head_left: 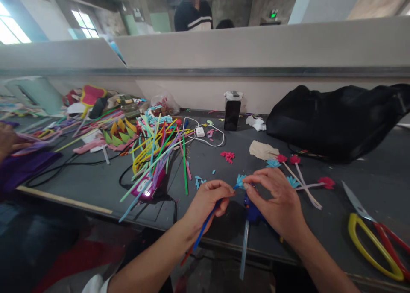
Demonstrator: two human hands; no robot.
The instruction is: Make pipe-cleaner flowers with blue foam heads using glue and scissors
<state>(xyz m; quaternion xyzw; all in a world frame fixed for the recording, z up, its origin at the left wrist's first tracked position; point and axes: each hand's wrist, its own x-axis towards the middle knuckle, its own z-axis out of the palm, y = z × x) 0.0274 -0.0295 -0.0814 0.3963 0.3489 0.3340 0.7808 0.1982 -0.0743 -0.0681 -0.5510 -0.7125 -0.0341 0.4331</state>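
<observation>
My left hand point(214, 199) is closed around a dark blue pipe cleaner point(205, 230), which slants down toward the table's front edge. At the stem's upper end sits a light-blue flower head point(241, 181) of short, stubby petals. My right hand point(275, 197) pinches at the right side of this flower; any tiny piece between thumb and forefinger is hidden. Partly beneath my right hand lies a blue glue gun point(253, 212), with a clear glue stick point(244, 250) jutting past the table edge. Light-blue bits point(199, 181) and a pile of red bits point(227, 156) lie close by.
Finished-looking red and blue flowers point(326, 182) and large scissors point(368, 237) lie on the right. A black bag point(329, 122) and a phone point(232, 115) stand at the back. Left are many coloured pipe cleaners point(156, 145) and another person's hand point(7, 141).
</observation>
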